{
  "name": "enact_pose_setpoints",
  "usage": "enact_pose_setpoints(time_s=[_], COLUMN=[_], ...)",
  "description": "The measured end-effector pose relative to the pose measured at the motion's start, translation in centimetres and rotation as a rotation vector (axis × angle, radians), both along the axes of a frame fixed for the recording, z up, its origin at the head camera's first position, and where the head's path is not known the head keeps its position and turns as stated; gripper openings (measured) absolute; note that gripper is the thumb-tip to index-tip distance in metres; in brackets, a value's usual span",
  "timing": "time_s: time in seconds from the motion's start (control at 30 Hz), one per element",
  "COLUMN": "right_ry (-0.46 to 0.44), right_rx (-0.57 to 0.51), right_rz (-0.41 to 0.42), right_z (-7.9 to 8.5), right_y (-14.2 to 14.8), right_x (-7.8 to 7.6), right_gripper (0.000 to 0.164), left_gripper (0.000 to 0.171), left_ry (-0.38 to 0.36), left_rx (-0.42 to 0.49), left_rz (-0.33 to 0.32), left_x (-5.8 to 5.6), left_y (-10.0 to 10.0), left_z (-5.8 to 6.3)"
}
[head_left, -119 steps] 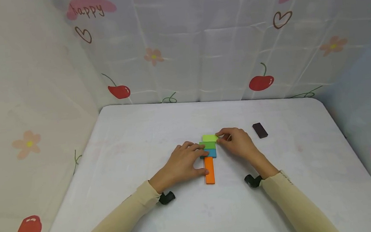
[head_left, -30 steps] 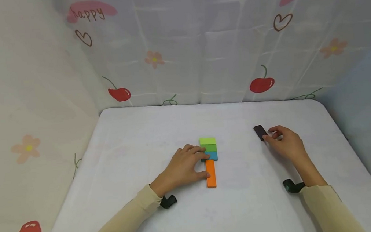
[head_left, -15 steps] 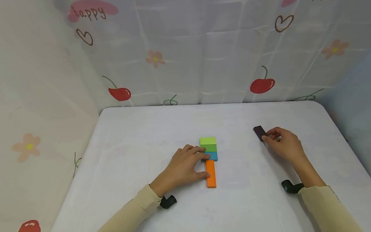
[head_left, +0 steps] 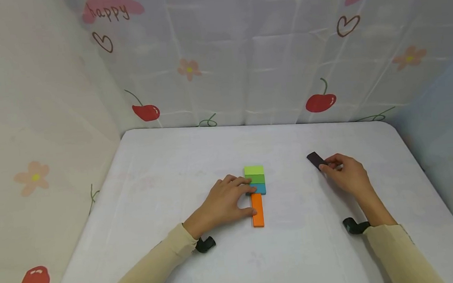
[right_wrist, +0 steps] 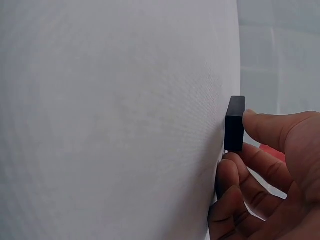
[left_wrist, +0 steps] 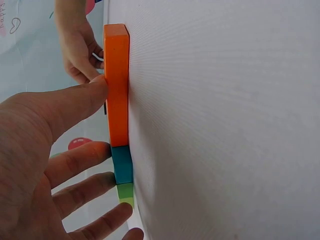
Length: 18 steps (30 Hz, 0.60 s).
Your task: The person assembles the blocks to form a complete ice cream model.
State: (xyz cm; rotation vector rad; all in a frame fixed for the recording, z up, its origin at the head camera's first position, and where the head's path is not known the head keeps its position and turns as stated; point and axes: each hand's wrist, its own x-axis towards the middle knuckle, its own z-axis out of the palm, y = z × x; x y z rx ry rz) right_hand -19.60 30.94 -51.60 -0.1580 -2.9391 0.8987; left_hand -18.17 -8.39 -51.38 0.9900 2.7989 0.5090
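In the head view an orange block (head_left: pixel 257 210) lies lengthwise toward the person. Beyond it, a blue block (head_left: pixel 260 189), a green block (head_left: pixel 258 178) and a lime block (head_left: pixel 253 170) lie crosswise in a row. My left hand (head_left: pixel 224 203) rests on them from the left, thumb on the orange block and fingertips on the blue and green ones, as the left wrist view also shows. Off to the right, my right hand (head_left: pixel 346 175) pinches a black block (right_wrist: pixel 235 125) at its near end, between thumb and fingers, low at the table.
The blocks lie on a white-covered table (head_left: pixel 293 252) with a rounded far edge. A printed curtain (head_left: pixel 244 68) hangs behind and at both sides. Dark wrist-camera parts (head_left: pixel 355 226) jut out below each wrist.
My right hand has left the lime block, which now lines up with the row, and moved right to the black block. The black block has just turned slightly. The left hand stays put.
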Motion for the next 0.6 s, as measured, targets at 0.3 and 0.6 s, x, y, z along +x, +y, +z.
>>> enact_pose_setpoints(time_s=[0.3, 0.6], right_ry=[-0.012, -0.032], right_rx=[-0.011, -0.02], right_rz=[0.01, 0.002], right_z=[0.19, 0.31], right_y=[-0.1, -0.17], right_x=[-0.16, -0.42], right_gripper=[0.044, 0.044], left_gripper=[0.062, 0.061], left_ry=[-0.002, -0.01], left_rx=[-0.002, -0.003], left_rz=[0.005, 0.009], left_x=[0.08, 0.15], left_y=[0.11, 0.11], left_z=[0.05, 0.16])
